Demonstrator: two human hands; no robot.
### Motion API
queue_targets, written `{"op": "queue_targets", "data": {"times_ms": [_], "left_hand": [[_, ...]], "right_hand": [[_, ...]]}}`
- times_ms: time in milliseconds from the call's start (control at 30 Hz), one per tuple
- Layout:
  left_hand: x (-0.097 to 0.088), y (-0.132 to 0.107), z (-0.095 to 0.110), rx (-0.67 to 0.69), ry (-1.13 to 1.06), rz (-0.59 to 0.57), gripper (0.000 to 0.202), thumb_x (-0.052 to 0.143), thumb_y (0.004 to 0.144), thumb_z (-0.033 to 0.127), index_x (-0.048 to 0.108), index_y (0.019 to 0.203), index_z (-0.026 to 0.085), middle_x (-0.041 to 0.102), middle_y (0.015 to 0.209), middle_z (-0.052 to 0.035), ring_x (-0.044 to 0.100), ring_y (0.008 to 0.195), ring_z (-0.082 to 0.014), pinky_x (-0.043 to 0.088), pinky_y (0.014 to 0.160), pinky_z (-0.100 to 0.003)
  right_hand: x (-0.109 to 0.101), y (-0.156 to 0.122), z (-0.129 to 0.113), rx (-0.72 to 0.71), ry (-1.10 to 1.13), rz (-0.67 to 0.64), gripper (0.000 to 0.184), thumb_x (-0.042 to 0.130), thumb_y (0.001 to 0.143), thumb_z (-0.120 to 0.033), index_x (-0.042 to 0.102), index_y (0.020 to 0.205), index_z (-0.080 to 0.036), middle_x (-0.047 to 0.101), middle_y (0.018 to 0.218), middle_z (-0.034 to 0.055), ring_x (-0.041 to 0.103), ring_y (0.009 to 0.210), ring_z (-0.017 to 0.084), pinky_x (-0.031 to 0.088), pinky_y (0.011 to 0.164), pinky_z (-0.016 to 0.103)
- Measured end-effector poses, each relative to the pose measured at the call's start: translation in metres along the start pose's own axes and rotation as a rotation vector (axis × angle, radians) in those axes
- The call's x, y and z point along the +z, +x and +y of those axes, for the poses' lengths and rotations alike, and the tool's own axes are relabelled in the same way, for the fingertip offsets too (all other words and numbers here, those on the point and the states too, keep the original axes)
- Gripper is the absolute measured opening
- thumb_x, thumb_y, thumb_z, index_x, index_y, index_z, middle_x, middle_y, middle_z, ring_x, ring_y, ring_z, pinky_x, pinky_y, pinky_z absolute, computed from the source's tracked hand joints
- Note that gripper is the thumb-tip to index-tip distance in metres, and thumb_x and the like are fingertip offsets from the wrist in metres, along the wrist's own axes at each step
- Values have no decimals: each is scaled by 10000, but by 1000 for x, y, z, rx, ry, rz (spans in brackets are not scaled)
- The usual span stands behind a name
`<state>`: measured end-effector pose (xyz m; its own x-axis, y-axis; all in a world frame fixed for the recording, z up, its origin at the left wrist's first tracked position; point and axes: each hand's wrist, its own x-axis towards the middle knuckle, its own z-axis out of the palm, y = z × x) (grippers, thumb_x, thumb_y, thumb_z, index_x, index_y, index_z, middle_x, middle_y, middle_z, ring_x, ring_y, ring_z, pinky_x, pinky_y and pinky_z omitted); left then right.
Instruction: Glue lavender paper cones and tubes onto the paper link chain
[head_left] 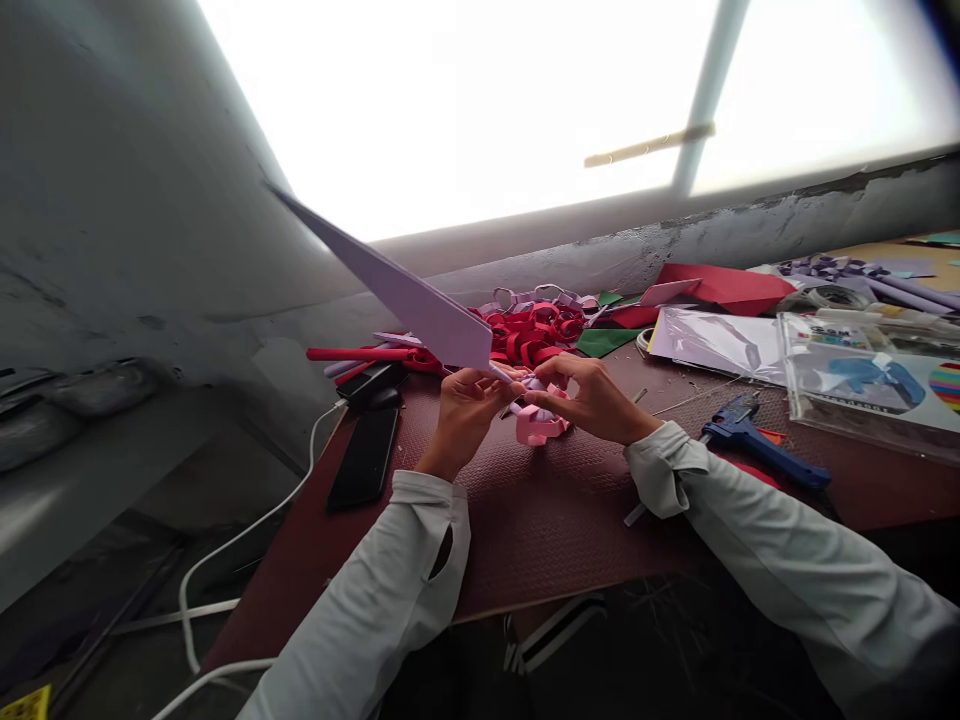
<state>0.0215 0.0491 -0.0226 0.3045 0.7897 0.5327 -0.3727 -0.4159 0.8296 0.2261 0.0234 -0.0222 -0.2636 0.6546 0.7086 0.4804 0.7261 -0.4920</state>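
Observation:
A lilac paper sheet rises up and to the left from my hands, seen nearly edge-on. My left hand is closed on its lower end, thumb and fingers pinched together. Close against it, my right hand has its thumb and fingertips pinched at the same lilac end; exactly what lies between them is partly hidden. Beneath and behind the fingers sits a pink paper chain of small loops. Red paper loops are heaped just beyond my hands.
A black phone lies at left on the brown table. To the right are a blue glue gun, a clear plastic package and wrapped lilac paper. Red paper lies behind, by the window wall. A white cable hangs off the left edge.

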Motion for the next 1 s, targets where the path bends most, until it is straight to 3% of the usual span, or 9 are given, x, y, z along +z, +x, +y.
{"op": "queue_targets", "data": {"times_ms": [267, 533, 667, 767, 1000], "left_hand": [[3, -3, -4, -22, 27, 94, 315, 983, 592, 317, 755, 757, 174, 760, 815, -30, 696, 761, -147, 555, 742, -279], [4, 0, 1, -56, -11, 170, 283, 929, 699, 354, 791, 873, 180, 777, 905, -42, 698, 802, -135, 549, 801, -273], [8, -2, 0, -73, 26, 164, 265, 927, 699, 355, 812, 864, 181, 772, 855, -38, 692, 767, -134, 557, 767, -273], [12, -3, -2, -66, 66, 177, 259, 939, 679, 323, 822, 859, 178, 764, 830, -31, 683, 751, -125, 556, 749, -263], [13, -6, -6, -67, 251, 192, 289, 882, 751, 381, 820, 928, 162, 768, 847, -49, 661, 692, -139, 538, 649, -256]], "right_hand": [[7, 0, -6, 53, 75, -4, 358, 691, 934, -526, 699, 987, -172, 704, 884, 53, 564, 721, 154, 443, 683, 301], [5, 2, -7, 248, 360, -13, 415, 695, 899, -598, 725, 910, -184, 726, 875, 63, 628, 756, 185, 507, 676, 312], [6, 3, -3, 123, 303, -35, 354, 699, 918, -550, 747, 984, -206, 686, 851, 42, 588, 752, 169, 486, 690, 312], [7, 4, 0, 71, 255, -15, 354, 720, 902, -549, 754, 872, -198, 599, 802, 26, 523, 723, 147, 454, 662, 300], [11, 3, 1, 384, 623, -105, 436, 794, 809, -579, 631, 877, -181, 564, 728, -24, 482, 555, 86, 390, 456, 226]]}}
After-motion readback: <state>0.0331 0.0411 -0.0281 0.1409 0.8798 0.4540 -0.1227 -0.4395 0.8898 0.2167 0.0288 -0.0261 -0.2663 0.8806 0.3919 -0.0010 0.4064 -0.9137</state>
